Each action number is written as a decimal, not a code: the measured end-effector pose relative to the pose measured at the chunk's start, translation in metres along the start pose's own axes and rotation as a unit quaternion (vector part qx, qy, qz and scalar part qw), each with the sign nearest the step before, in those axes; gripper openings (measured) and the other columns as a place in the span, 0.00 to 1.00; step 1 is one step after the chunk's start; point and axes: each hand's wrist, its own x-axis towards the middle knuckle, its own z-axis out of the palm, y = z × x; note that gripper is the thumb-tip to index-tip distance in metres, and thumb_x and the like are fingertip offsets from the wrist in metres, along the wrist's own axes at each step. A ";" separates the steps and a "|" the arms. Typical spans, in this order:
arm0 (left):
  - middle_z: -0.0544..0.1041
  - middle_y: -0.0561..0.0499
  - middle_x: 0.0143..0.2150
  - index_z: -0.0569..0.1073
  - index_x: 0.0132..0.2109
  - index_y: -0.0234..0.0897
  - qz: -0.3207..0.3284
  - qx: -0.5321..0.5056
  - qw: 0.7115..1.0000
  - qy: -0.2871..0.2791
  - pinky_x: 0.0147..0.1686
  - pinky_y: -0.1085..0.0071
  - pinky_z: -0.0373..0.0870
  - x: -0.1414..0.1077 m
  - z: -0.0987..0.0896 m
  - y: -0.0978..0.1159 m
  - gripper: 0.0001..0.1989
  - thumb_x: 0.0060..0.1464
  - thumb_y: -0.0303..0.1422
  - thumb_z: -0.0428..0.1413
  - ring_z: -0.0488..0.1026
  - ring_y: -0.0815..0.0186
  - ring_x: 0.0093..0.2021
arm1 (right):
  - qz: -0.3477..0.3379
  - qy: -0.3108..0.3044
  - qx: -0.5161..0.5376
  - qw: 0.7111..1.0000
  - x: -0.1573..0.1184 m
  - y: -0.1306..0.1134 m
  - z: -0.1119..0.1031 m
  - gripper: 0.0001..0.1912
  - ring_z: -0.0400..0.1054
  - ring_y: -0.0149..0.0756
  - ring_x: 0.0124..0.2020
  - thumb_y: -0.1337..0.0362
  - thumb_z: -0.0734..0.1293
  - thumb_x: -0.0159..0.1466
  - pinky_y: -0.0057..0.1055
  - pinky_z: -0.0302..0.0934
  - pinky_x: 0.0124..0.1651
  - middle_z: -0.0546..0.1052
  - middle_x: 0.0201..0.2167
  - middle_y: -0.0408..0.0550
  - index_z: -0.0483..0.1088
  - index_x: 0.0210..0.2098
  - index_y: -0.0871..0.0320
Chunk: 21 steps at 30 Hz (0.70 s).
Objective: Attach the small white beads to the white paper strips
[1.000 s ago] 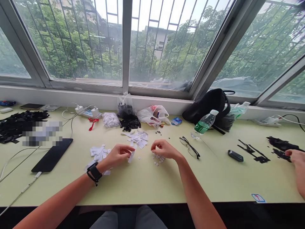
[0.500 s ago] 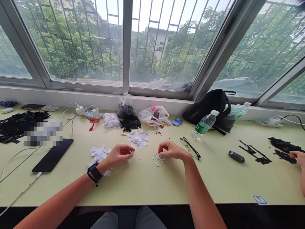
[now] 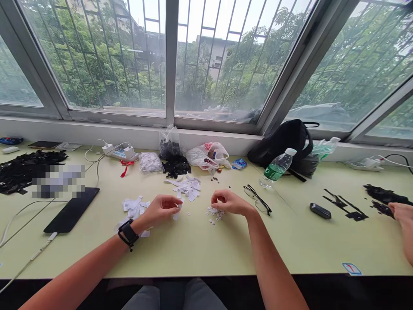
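Observation:
My left hand pinches a small white fabric strip between thumb and fingers, just above the table. Behind that wrist lies a loose heap of similar white strips. My right hand is bent over a pile of small white round buttons, its thumb and fingertips drawn together at the pile's left side. Whatever those fingertips grip is too small to make out. A single white button lies between my two hands. Farther back is another heap of white strips.
Eyeglasses lie right of my right hand, with a water bottle and black bag behind. A black tablet sits left. At the far right, another person's hand touches black pieces.
My right hand has shifted slightly left over the buttons. My left hand stays nearly in place with the strip. The other person's hand has moved left.

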 end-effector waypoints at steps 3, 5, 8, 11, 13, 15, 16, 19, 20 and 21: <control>0.84 0.44 0.39 0.83 0.47 0.33 -0.002 -0.017 1.000 -0.003 0.38 0.67 0.75 0.000 0.001 -0.002 0.18 0.50 0.37 0.70 0.79 0.61 0.37 | -0.045 0.053 0.097 0.993 0.008 -0.014 0.015 0.14 0.63 0.34 0.32 0.52 0.70 0.64 0.30 0.59 0.35 0.73 0.32 0.45 0.75 0.37 0.58; 0.84 0.43 0.41 0.83 0.48 0.33 -0.001 -0.025 1.000 -0.005 0.39 0.67 0.76 0.000 0.002 -0.005 0.19 0.50 0.37 0.70 0.80 0.61 0.37 | -0.077 0.080 0.166 0.980 0.016 -0.025 0.032 0.15 0.64 0.35 0.32 0.51 0.70 0.65 0.31 0.60 0.36 0.73 0.32 0.45 0.74 0.38 0.57; 0.85 0.42 0.44 0.83 0.48 0.33 0.006 -0.037 0.999 0.001 0.43 0.64 0.77 0.001 0.003 -0.007 0.20 0.49 0.36 0.71 0.81 0.59 0.41 | -0.117 0.083 0.207 0.968 0.029 -0.040 0.064 0.15 0.65 0.35 0.33 0.50 0.71 0.65 0.31 0.61 0.36 0.73 0.33 0.45 0.74 0.38 0.57; 0.85 0.41 0.45 0.82 0.49 0.32 0.010 -0.051 0.999 -0.002 0.46 0.61 0.77 0.002 0.004 -0.005 0.20 0.49 0.37 0.71 0.82 0.55 0.44 | -0.146 0.091 0.172 0.970 0.038 -0.047 0.088 0.13 0.65 0.34 0.33 0.52 0.72 0.65 0.31 0.61 0.37 0.74 0.35 0.46 0.76 0.36 0.56; 0.85 0.40 0.45 0.82 0.50 0.32 0.007 -0.062 0.998 -0.012 0.48 0.59 0.77 0.002 0.005 -0.002 0.21 0.50 0.37 0.71 0.82 0.53 0.46 | -0.154 0.110 0.144 0.971 0.040 -0.047 0.096 0.12 0.63 0.32 0.31 0.54 0.72 0.66 0.30 0.60 0.35 0.73 0.33 0.44 0.76 0.35 0.56; 0.85 0.39 0.45 0.81 0.51 0.32 0.006 -0.070 0.997 -0.018 0.49 0.58 0.77 0.002 0.006 0.000 0.22 0.50 0.37 0.71 0.82 0.52 0.47 | -0.158 0.122 0.129 0.971 0.041 -0.047 0.099 0.10 0.61 0.31 0.29 0.55 0.72 0.66 0.29 0.58 0.33 0.71 0.32 0.43 0.77 0.35 0.56; 0.85 0.39 0.46 0.81 0.52 0.32 0.006 -0.073 0.997 -0.018 0.50 0.57 0.77 0.002 0.006 0.001 0.22 0.51 0.37 0.71 0.82 0.51 0.47 | -0.158 0.123 0.126 0.972 0.041 -0.047 0.099 0.10 0.61 0.31 0.29 0.56 0.71 0.66 0.29 0.58 0.33 0.71 0.32 0.43 0.77 0.35 0.56; 0.85 0.39 0.46 0.80 0.52 0.32 0.007 -0.075 0.997 -0.018 0.50 0.58 0.77 0.001 0.006 0.002 0.22 0.51 0.37 0.70 0.82 0.52 0.47 | -0.161 0.114 0.125 0.972 0.039 -0.046 0.097 0.09 0.60 0.30 0.29 0.57 0.71 0.66 0.29 0.57 0.32 0.71 0.32 0.43 0.77 0.36 0.56; 0.85 0.39 0.46 0.80 0.52 0.32 0.008 -0.075 0.997 -0.016 0.50 0.58 0.77 0.001 0.006 0.003 0.22 0.51 0.37 0.70 0.82 0.52 0.47 | -0.163 0.112 0.124 0.972 0.039 -0.046 0.097 0.08 0.61 0.30 0.29 0.58 0.71 0.66 0.29 0.57 0.32 0.71 0.32 0.43 0.77 0.36 0.56; 0.85 0.39 0.46 0.80 0.51 0.32 0.009 -0.075 0.997 -0.015 0.50 0.58 0.77 0.001 0.006 0.003 0.22 0.51 0.37 0.71 0.82 0.53 0.47 | -0.164 0.110 0.122 0.973 0.039 -0.046 0.097 0.08 0.61 0.30 0.29 0.58 0.71 0.66 0.29 0.57 0.32 0.71 0.32 0.43 0.77 0.36 0.56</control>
